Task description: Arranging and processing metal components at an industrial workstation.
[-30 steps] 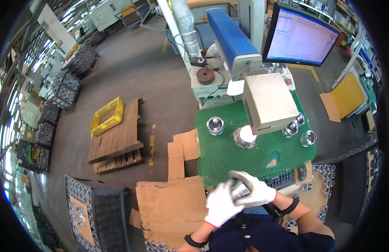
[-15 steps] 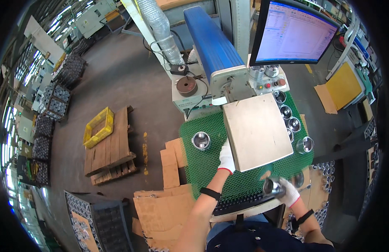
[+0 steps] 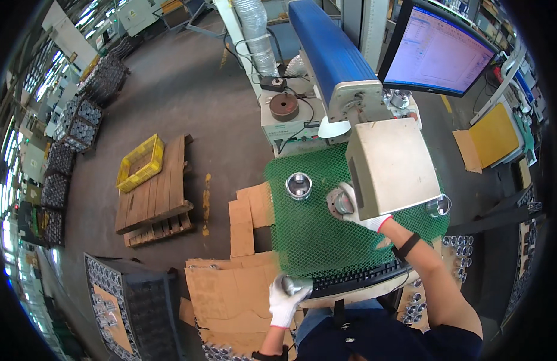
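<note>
My left hand (image 3: 283, 305), in a white glove, is closed round a shiny cup-shaped metal piston (image 3: 295, 285) beside the keyboard's left end. Reaching across the green mesh mat (image 3: 317, 240), my gloved right hand (image 3: 360, 212) has its fingers round a metal piston (image 3: 346, 203). That piston is at a round, flat, brownish-grey base (image 3: 332, 204), at the left side of the beige box-shaped cover (image 3: 396, 168). The cover's edge is close over the right hand and hides part of what lies behind. Another piston (image 3: 299, 186) stands open side up on the mat's left part.
A black keyboard (image 3: 357, 280) lines the front edge. A blue machine arm (image 3: 329, 51) and a monitor (image 3: 440, 51) rise behind. One piston (image 3: 438, 206) stands at the mat's right. Cardboard (image 3: 224, 295) and a pallet (image 3: 155, 192) with a yellow crate (image 3: 140, 162) lie left.
My left hand has come out from beside the cover to the front left and now holds a piston. My right hand has moved from the front right, with its piston, to the cover's left side.
</note>
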Action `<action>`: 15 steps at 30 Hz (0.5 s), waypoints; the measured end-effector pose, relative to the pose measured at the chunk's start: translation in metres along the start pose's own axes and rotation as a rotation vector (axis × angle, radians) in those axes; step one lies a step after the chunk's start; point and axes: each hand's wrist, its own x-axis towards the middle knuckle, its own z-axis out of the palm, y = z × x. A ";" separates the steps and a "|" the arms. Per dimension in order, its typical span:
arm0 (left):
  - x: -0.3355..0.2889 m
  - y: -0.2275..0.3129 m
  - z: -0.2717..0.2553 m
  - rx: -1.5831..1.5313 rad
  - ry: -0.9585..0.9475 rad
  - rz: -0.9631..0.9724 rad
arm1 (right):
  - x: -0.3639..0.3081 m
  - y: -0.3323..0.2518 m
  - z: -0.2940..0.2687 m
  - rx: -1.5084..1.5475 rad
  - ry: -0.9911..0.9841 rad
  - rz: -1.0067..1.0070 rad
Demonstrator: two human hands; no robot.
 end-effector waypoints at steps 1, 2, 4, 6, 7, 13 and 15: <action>-0.012 -0.012 -0.008 0.029 0.007 -0.083 | 0.000 0.013 0.006 0.171 0.003 0.059; -0.023 -0.037 -0.012 -0.038 0.028 -0.142 | 0.000 0.018 0.011 0.347 0.003 0.111; -0.047 -0.078 -0.019 -0.110 0.052 -0.207 | -0.001 0.011 0.011 0.223 -0.029 0.161; -0.062 -0.096 -0.027 -0.256 0.086 -0.342 | 0.010 -0.016 -0.003 -0.147 -0.057 0.073; -0.065 -0.099 -0.028 -0.261 0.094 -0.344 | 0.016 -0.027 -0.008 -0.091 -0.101 0.110; -0.068 -0.048 -0.040 -0.568 0.089 -0.344 | 0.020 -0.039 -0.019 -0.308 -0.011 -0.001; -0.065 -0.034 -0.044 -0.910 -0.024 -0.445 | 0.027 -0.042 -0.023 -0.266 -0.096 -0.029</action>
